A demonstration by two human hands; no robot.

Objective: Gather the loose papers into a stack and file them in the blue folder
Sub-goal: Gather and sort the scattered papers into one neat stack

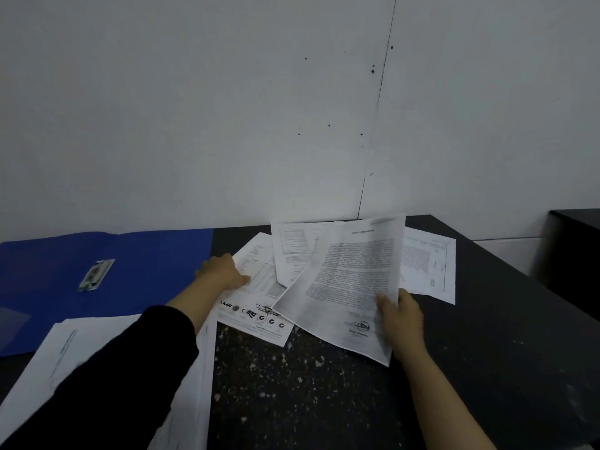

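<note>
The blue folder (136, 264) lies open on the left of the dark table, its metal clip (96, 274) showing. Several printed sheets lie scattered in the middle. My right hand (401, 315) pinches the lower right edge of a text page (347, 280) and lifts it tilted above the others. My left hand (224, 271) rests on the left edge of a sheet with logos (256, 315), fingers pressed on the paper. Another sheet (428, 267) lies flat behind the lifted page. A white sheet (78, 349) lies under my left forearm.
The speckled dark table (308, 384) meets a white wall at the back. Its right edge runs diagonally at the far right. A dark cabinet (574, 248) stands beyond that edge.
</note>
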